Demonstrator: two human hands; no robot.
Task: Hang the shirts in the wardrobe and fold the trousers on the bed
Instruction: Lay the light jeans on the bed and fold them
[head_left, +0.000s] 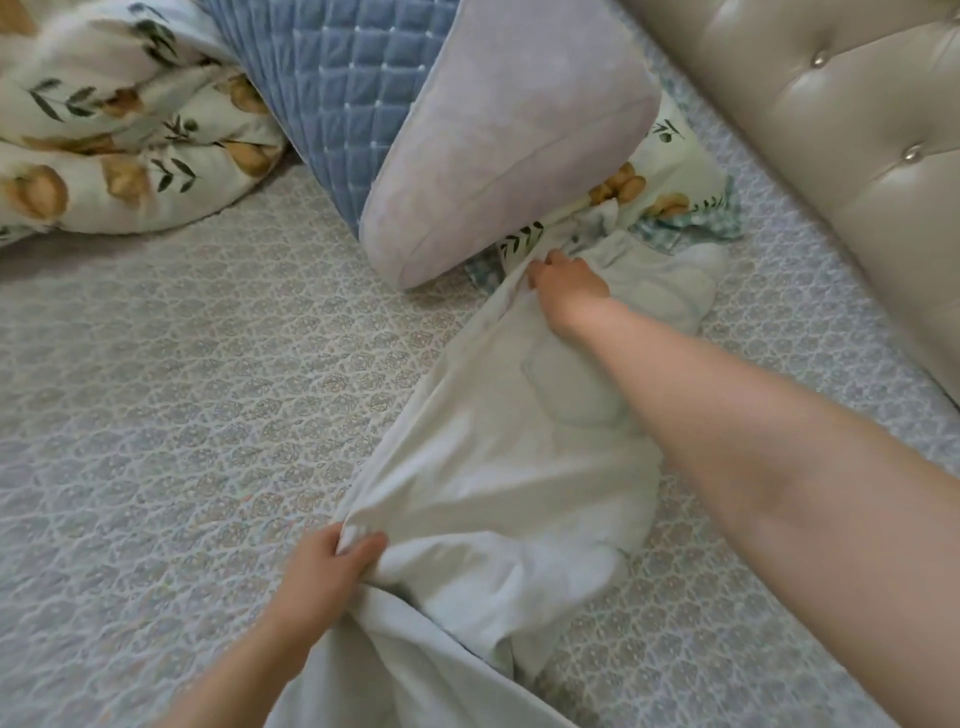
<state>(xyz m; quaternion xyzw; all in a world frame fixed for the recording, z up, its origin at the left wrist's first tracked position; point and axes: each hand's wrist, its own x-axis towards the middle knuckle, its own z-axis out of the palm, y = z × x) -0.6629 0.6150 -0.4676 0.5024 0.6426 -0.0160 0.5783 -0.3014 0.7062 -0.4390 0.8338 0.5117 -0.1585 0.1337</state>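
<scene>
Lying on bed cover (208, 364) just below lilac pillow (509, 156): white trousers (509, 467). Right hand (566, 283) grips waist edge beside pillow; left hand (322, 571) clutches bunched leg fabric, well away from pillow.

Pale patterned quilted bedspread (182, 389) lies bare left of the white cotton trousers (498, 467). A large lilac pillow (509, 156) blocks the far end; a beige tufted headboard (831, 156) walls the right.

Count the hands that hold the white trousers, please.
2. The left hand grips the white trousers at the near end; the right hand pinches their far end beside the lilac pillow.
</scene>
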